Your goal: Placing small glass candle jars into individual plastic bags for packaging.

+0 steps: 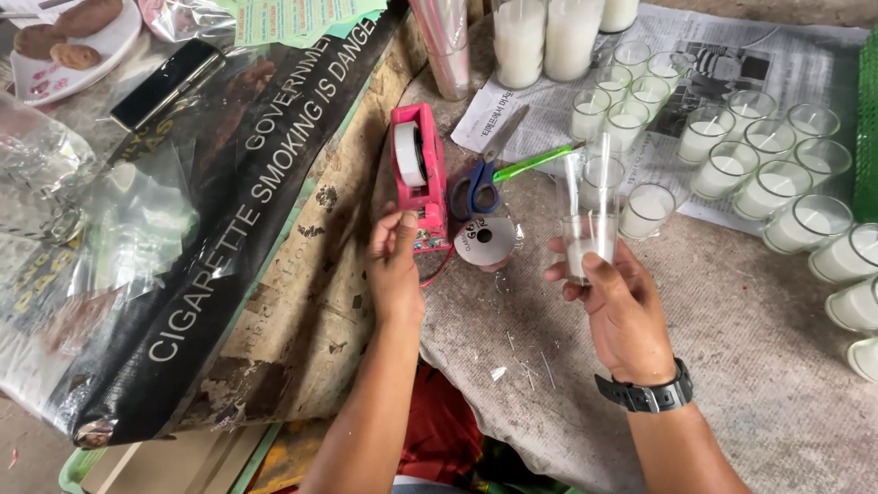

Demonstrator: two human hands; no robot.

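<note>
My right hand [620, 306], with a black wristwatch, holds a small glass candle [586, 240] wrapped in a clear plastic sleeve that stands up above it. My left hand [395, 265] rests against the front end of a pink tape dispenser [419, 174] that carries a white tape roll. Blue-handled scissors [476, 187] with a green part lie just right of the dispenser. A silver ribbon spool [486, 241] sits between my two hands.
Several white candles in small glasses [722, 169] stand on newspaper at the right, and taller white candles [546, 37] at the back. A black printed banner [219, 210] and clear plastic bags [55, 183] cover the left. A plate of bread [64, 46] and a black phone [167, 84] lie far left.
</note>
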